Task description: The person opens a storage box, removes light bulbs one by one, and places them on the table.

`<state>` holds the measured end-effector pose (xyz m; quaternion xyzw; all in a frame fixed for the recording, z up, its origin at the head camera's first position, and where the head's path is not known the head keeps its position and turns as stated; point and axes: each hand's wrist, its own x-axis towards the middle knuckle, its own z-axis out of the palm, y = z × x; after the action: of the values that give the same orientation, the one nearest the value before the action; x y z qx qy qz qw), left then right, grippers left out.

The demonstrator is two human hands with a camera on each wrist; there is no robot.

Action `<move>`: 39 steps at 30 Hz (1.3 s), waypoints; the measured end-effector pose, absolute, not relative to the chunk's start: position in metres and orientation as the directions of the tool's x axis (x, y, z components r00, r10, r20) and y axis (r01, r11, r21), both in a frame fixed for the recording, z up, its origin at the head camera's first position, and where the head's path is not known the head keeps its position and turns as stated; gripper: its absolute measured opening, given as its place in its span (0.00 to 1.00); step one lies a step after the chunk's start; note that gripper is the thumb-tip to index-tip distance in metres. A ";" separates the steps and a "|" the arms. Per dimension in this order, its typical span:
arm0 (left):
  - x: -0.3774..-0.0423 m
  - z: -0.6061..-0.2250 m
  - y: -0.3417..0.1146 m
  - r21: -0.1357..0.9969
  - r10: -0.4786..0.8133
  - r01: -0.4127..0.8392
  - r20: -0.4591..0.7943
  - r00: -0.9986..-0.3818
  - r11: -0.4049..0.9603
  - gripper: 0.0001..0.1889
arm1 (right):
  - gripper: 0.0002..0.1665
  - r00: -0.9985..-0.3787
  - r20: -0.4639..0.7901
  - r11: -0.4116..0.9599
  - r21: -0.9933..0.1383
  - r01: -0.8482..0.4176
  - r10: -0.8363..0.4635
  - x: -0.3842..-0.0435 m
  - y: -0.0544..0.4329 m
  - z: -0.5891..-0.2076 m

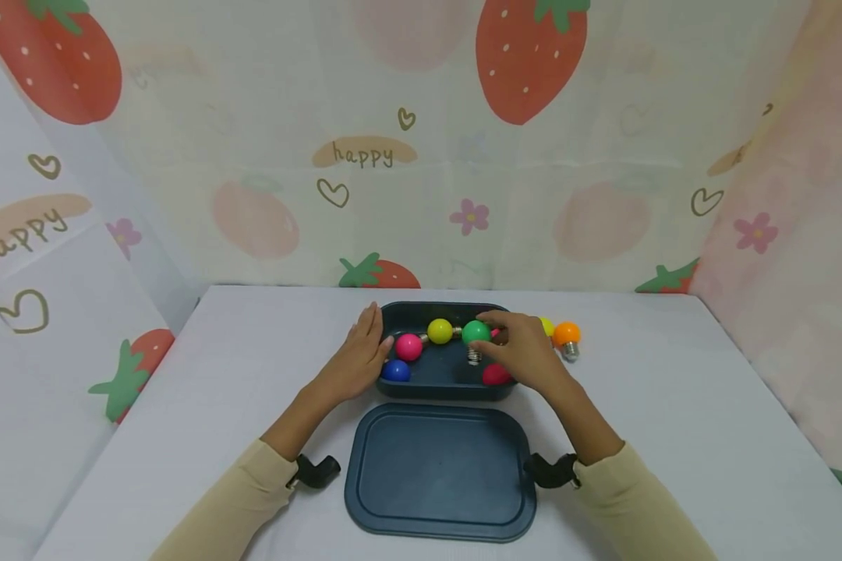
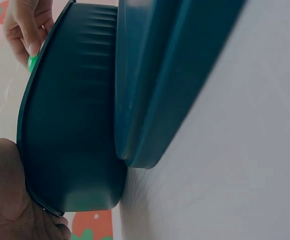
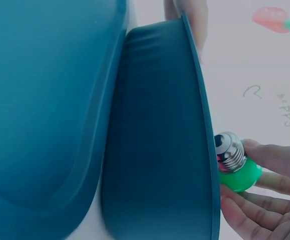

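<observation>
A dark blue box [image 1: 442, 392] holds several coloured light bulbs with silver screw bases. My right hand [image 1: 522, 351] pinches a green light bulb [image 1: 475, 333] over the box's right half, base pointing down; the right wrist view shows the green bulb [image 3: 242, 177] between thumb and fingers by the rim. My left hand [image 1: 354, 358] rests against the box's left end, fingers straight, thumb at the rim. Inside lie a yellow bulb [image 1: 440, 331], a pink bulb [image 1: 408, 347], a blue bulb [image 1: 396, 371] and a red bulb [image 1: 496, 375], partly hidden by the rim or other things.
A flat dark blue lid [image 1: 440, 471] lies on the white table [image 1: 673, 405] in front of the box. Right of the box, behind my right hand, lie an orange bulb [image 1: 567, 334] and a partly hidden yellow bulb [image 1: 547, 326]. A strawberry-print curtain [image 1: 393, 210] stands behind.
</observation>
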<state>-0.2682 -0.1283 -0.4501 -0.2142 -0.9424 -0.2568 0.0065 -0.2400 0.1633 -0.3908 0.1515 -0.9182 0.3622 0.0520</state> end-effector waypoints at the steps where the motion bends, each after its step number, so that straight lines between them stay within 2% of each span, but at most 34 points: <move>1: -0.268 -0.450 -0.128 0.480 0.401 0.408 0.121 -0.908 0.777 0.35 | 0.28 -0.949 0.205 0.687 -0.655 -0.314 -0.238 -0.240 0.165 -0.391; 7: -0.268 -0.451 -0.128 0.480 0.405 0.415 0.131 -0.905 0.773 0.35 | 0.27 -0.943 0.234 0.658 -0.675 -0.334 -0.238 -0.239 0.176 -0.389; 14: -0.273 -0.459 -0.129 0.481 0.397 0.395 0.103 -0.912 0.783 0.36 | 0.28 -0.951 0.228 0.680 -0.665 -0.309 -0.209 -0.234 0.188 -0.385; 39: -0.269 -0.455 -0.129 0.477 0.399 0.407 0.122 -0.909 0.779 0.36 | 0.27 -0.943 0.272 0.714 -0.622 -0.323 -0.190 -0.234 0.214 -0.392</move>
<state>-0.2690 -0.1290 -0.4547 -0.2136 -0.9432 -0.2543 0.0072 -0.2343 0.2137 -0.3916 0.1393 -0.9208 0.3518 0.0944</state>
